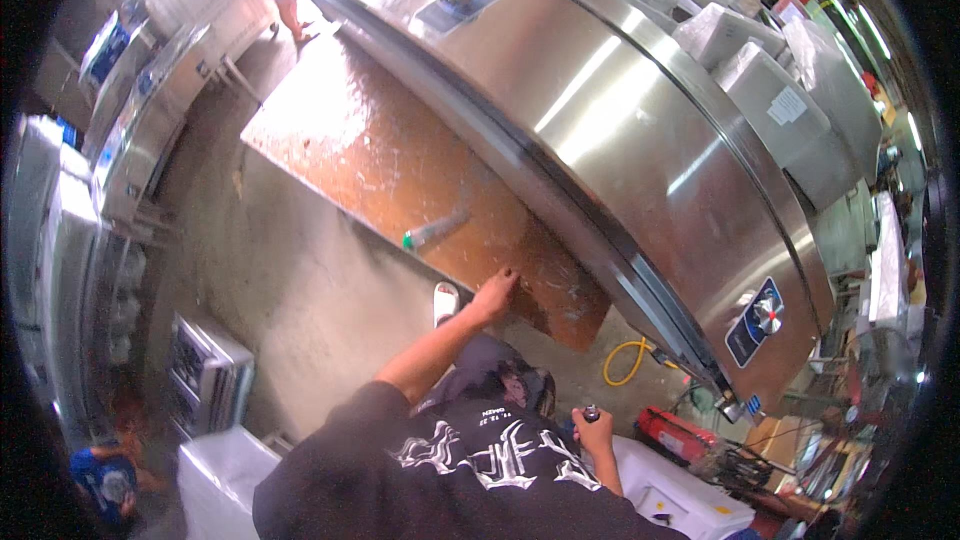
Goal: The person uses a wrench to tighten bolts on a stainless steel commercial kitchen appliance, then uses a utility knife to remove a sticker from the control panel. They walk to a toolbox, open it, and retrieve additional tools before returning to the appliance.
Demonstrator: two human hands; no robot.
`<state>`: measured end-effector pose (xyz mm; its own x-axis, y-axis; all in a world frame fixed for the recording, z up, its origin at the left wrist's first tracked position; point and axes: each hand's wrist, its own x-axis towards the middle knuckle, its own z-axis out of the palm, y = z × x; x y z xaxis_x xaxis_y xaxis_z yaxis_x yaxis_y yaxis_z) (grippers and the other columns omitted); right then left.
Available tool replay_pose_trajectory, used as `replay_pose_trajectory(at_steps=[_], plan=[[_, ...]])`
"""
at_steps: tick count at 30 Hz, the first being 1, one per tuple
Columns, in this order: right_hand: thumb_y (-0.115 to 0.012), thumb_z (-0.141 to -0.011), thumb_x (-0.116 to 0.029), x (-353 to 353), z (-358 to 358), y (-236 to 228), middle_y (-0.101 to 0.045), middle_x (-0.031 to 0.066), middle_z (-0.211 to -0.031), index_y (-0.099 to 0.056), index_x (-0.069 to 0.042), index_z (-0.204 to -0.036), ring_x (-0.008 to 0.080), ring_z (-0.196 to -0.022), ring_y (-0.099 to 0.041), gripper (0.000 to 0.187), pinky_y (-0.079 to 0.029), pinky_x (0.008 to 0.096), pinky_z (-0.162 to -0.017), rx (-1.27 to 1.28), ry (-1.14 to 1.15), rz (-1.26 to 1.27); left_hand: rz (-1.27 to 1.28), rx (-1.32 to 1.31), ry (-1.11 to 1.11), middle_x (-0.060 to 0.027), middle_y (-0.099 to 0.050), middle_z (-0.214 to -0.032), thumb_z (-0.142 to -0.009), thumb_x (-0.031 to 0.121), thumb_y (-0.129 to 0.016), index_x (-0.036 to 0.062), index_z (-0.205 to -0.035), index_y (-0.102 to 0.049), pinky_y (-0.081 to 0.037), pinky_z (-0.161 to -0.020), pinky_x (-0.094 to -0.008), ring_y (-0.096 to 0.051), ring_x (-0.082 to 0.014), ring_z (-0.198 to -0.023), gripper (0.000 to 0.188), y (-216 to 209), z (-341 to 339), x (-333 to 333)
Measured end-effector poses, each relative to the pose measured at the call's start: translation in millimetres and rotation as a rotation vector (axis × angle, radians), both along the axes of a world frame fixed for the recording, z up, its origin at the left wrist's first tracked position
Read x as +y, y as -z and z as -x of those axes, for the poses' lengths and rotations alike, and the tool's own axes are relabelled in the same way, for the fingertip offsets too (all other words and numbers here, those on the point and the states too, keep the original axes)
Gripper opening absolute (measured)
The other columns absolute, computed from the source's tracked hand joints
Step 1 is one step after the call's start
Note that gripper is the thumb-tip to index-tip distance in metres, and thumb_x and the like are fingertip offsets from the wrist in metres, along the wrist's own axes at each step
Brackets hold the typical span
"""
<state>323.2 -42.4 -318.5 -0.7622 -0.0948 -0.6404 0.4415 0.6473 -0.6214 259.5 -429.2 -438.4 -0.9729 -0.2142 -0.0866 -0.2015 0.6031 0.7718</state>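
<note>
My left hand (495, 296) reaches over the near part of a worn brown board (400, 168), its fingers drawn together. A small dark spot shows at the fingertips; what they hold, if anything, is too small to name. A clear tube with a green cap (436, 230) lies on the board, left of that hand. My right hand (594, 434) is at my right side, wrapped round a black-handled tool (590, 414) whose other end is hidden. Beyond the board stands a large stainless steel appliance (600, 110) with two dial panels.
A yellow hose (625, 362) loops on the floor beside the board's near corner. At right are a red tool-like object (672, 434) and a white box (690, 495). More steel units (210, 370) stand left. Two other people show, at far left and at the top.
</note>
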Motion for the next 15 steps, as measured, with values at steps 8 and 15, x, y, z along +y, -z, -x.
replay_pose_trajectory(at_steps=[8,15], plan=[[-0.084,-0.086,-0.04,-170,50,-133,-0.07,0.0046,-0.08,-0.073,-0.005,-0.101,0.0085,-0.072,-0.063,0.04,-0.051,0.0277,-0.067,-0.033,-0.461,0.07,-0.131,-0.067,0.134,-0.0231,-0.06,-0.113,-0.093,0.021,-0.071,0.0041,-0.117,-0.066,-0.053,-0.09,-0.0515,-0.063,-0.0445,-0.106,0.03,-102,-42,-82],[-0.082,-0.087,-0.044,-274,98,-242,-0.069,0.0051,-0.083,-0.064,-0.004,-0.126,0.0118,-0.075,-0.064,0.058,-0.052,0.0286,-0.067,-0.153,-0.268,0.759,-0.06,0.163,-0.013,-0.0166,-0.066,-0.095,-0.096,0.024,-0.072,0.0023,-0.105,-0.072,-0.055,-0.072,-0.0396,-0.067,-0.0296,-0.078,0.024,-195,-25,-209]])
